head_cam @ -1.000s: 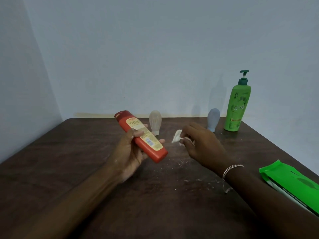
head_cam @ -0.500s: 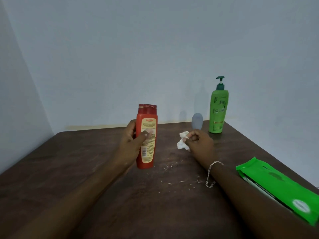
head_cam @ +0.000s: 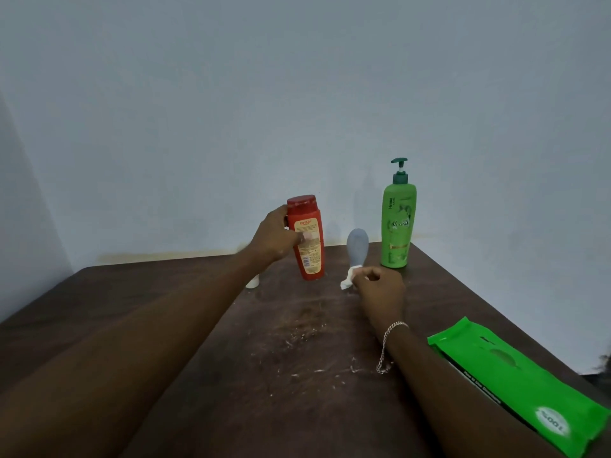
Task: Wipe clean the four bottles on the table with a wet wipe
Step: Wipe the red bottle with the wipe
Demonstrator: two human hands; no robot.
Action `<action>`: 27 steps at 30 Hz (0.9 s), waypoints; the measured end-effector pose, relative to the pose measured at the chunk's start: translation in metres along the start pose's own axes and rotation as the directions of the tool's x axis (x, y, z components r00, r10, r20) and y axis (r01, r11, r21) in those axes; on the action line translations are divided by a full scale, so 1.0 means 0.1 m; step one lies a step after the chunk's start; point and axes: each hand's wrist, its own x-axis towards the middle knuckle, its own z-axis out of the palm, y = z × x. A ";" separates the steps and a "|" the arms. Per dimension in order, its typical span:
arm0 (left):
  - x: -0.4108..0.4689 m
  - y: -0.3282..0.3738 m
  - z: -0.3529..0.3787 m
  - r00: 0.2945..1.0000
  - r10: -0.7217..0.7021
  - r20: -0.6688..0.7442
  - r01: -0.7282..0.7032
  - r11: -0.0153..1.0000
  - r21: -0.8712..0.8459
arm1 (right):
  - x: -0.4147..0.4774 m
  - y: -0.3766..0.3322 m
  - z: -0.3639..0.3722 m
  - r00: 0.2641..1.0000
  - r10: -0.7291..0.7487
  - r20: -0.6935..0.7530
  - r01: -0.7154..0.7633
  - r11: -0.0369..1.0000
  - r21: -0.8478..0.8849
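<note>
Dark brown wood table (head_cam: 297, 408) fills the lower view, scuffed pale through its middle. The green wipe pack (head_cam: 515, 388) lies flat at the near right edge. Back right, the green pump bottle (head_cam: 398, 223) stands upright close to the wall. Now the red bottle (head_cam: 305, 239): the left hand (head_cam: 274, 239) has it wrapped, fingers curled round its side, cap up, leaning a touch. Its base is down by the tabletop, but whether it touches I cannot tell. The right hand (head_cam: 380, 289) is low over the table, fingers curled, pinching the crumpled white wet wipe (head_cam: 348, 279) just in front of the small grey bottle (head_cam: 357, 246), which stands between red and green. A small pale bottle (head_cam: 253, 282) peeks out from behind the left forearm. A silver bracelet (head_cam: 388, 345) hangs at the right wrist.
</note>
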 end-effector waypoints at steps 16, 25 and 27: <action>0.41 -0.15 0.31 0.999 -0.034 0.025 0.031 0.994 0.105 | 0.09 0.13 0.04 1.000 0.016 0.004 -0.015 0.994 -0.106; 0.41 -0.19 0.29 0.995 -0.083 0.057 0.079 0.994 0.074 | 0.07 0.11 0.06 1.000 0.024 0.007 -0.024 0.995 -0.095; 0.38 -0.18 0.26 0.993 -0.099 0.069 0.095 0.994 0.053 | 0.07 0.11 0.07 0.999 0.034 0.011 -0.033 0.995 -0.093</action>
